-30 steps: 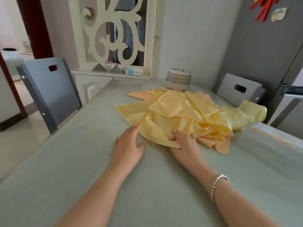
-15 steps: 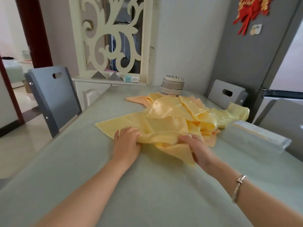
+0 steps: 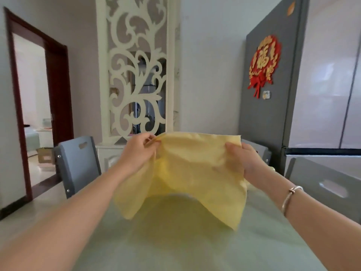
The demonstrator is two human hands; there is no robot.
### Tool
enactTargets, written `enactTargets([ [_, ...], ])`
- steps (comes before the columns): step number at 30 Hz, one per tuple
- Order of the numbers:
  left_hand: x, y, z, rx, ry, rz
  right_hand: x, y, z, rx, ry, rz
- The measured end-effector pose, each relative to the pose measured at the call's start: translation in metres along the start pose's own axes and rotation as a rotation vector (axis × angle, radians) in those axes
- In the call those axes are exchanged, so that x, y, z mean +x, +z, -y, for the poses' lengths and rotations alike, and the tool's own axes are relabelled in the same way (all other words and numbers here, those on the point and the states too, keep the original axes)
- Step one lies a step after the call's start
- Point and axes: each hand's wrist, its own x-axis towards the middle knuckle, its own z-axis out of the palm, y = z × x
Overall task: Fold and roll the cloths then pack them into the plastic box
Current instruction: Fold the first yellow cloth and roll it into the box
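My left hand [image 3: 139, 153] and right hand [image 3: 241, 160] pinch the soft yellow square cloth [image 3: 195, 173] up high, so it hangs flat for folding.

A grey chair [image 3: 78, 163] stands left of the pale green table [image 3: 175, 247], a red ornament [image 3: 263, 63] on the grey fridge [image 3: 273, 114].

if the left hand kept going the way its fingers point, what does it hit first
The left hand points right, across the yellow cloth it pinches. Going on, it would likely meet the right hand at the other top corner, though depth is unclear.
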Motion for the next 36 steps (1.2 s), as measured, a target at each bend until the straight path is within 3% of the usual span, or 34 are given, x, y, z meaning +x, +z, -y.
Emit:
enactTargets([
  [7,0.024,-0.063,-0.088,-0.117,0.022,0.077,-0.02,-0.026,0.081,0.12,-0.059,0.025],
  [11,0.028,-0.077,-0.099,-0.033,-0.044,0.258,-0.013,-0.038,0.089,0.009,-0.058,-0.002],
  [18,0.024,-0.046,-0.011,0.387,-0.193,0.57,0.028,-0.037,0.017,-0.298,0.129,-0.032],
  [22,0.015,-0.014,0.063,0.5,-0.287,0.704,0.057,-0.031,-0.046,-0.497,0.172,-0.039],
  [26,0.004,0.019,0.126,0.674,-0.306,0.646,0.084,-0.024,-0.103,-0.75,0.212,0.027],
  [32,0.003,0.067,0.188,0.668,-0.441,0.316,0.131,-0.007,-0.161,-1.073,0.089,-0.025],
  [34,0.008,0.077,0.206,0.574,-0.482,0.207,0.143,0.004,-0.164,-1.058,0.066,-0.097],
  [36,0.013,0.082,0.217,0.475,-0.475,0.125,0.153,0.015,-0.166,-0.86,0.074,-0.119],
])
